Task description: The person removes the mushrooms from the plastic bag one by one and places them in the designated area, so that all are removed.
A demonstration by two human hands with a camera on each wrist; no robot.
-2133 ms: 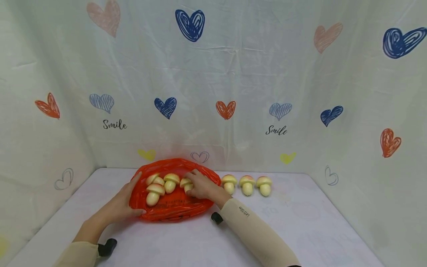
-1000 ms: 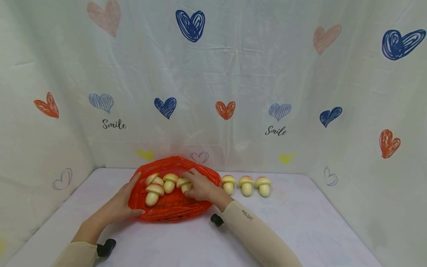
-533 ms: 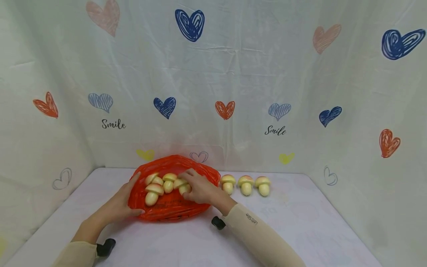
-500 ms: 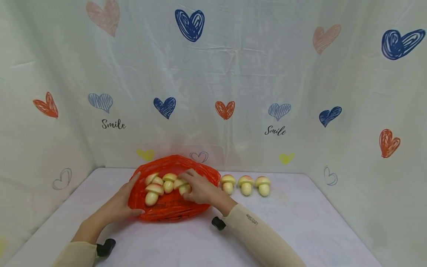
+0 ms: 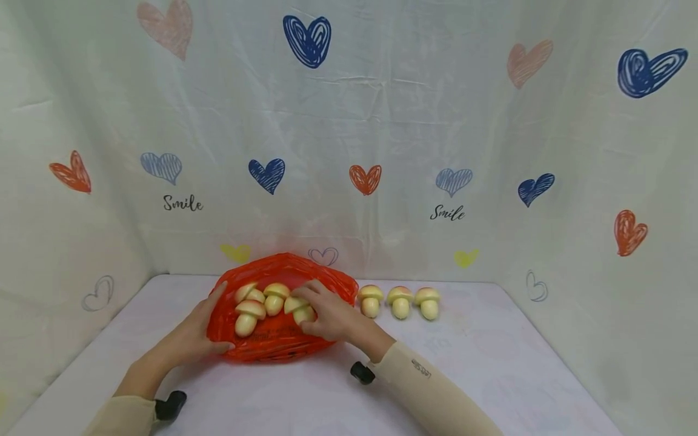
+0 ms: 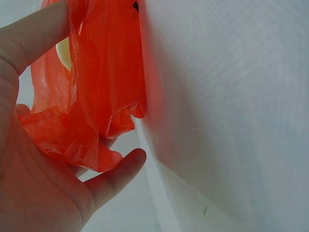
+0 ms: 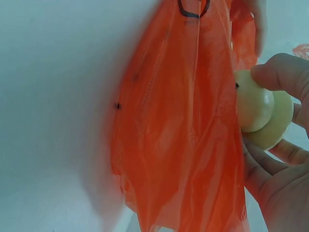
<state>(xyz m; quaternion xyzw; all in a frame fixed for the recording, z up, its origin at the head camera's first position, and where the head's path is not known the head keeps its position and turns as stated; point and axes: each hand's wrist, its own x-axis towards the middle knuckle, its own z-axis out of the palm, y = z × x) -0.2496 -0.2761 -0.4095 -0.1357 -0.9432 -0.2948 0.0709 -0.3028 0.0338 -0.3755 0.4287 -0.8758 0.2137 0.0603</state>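
A red plastic bag (image 5: 283, 348) lies with its mouth spread wide on the table. My left hand (image 5: 199, 336) grips its left side, the thumb in front and the fingers behind, as the left wrist view shows. Inside sit three cream toy mushrooms with pink-tinged caps: a front one (image 5: 246, 325), one behind it (image 5: 249, 292) and one in the middle (image 5: 275, 300). Over the bag's right part, my right hand (image 5: 329, 315) holds another toy mushroom (image 7: 256, 104) between thumb and fingers, stem towards me. Whether this mushroom touches the bag's floor cannot be told.
Three more toy mushrooms stand in a row right of the bag: a near one (image 5: 371, 301), a middle one (image 5: 400, 303) and an outer one (image 5: 428, 304). The white table (image 5: 491, 363) backs onto a curtain (image 5: 409, 133) printed with hearts.
My right hand has shifted slightly left and towards me with its mushroom, whose stem now shows more. My left hand keeps its place on the bag.
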